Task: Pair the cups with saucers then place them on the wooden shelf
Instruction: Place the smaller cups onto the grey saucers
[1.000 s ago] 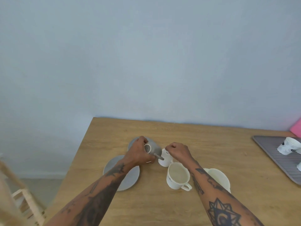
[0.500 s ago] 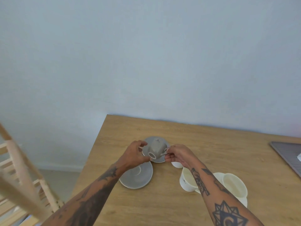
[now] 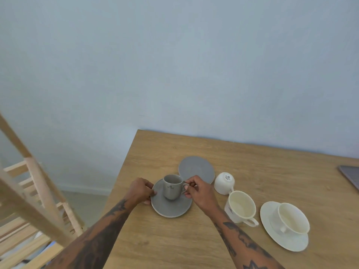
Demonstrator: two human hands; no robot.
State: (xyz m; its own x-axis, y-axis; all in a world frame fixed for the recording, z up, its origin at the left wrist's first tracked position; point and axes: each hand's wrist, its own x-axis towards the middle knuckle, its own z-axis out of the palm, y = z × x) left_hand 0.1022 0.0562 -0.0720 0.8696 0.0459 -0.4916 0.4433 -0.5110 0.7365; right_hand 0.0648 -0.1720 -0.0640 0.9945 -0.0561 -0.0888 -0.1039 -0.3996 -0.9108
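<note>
A small grey cup (image 3: 172, 186) stands upright on a grey saucer (image 3: 171, 207) near the table's left side. My right hand (image 3: 200, 192) pinches the cup's handle. My left hand (image 3: 141, 191) grips the saucer's left rim. A second grey saucer (image 3: 196, 169) lies bare just behind. A small white cup (image 3: 223, 183) lies tipped over to the right. A cream cup (image 3: 240, 207) stands alone, and another cream cup (image 3: 293, 218) sits on a cream saucer (image 3: 285, 239). The wooden shelf (image 3: 29, 206) rises at the left, off the table.
The wooden table (image 3: 252, 156) ends at a left edge close to the grey saucer, with floor between it and the shelf. A dark grey mat (image 3: 349, 175) shows at the right edge. A pale blue wall stands behind.
The grey cup has come off the far saucer and now stands on the near grey saucer. My left hand has taken that saucer's rim. The view has swung left, showing more of the shelf.
</note>
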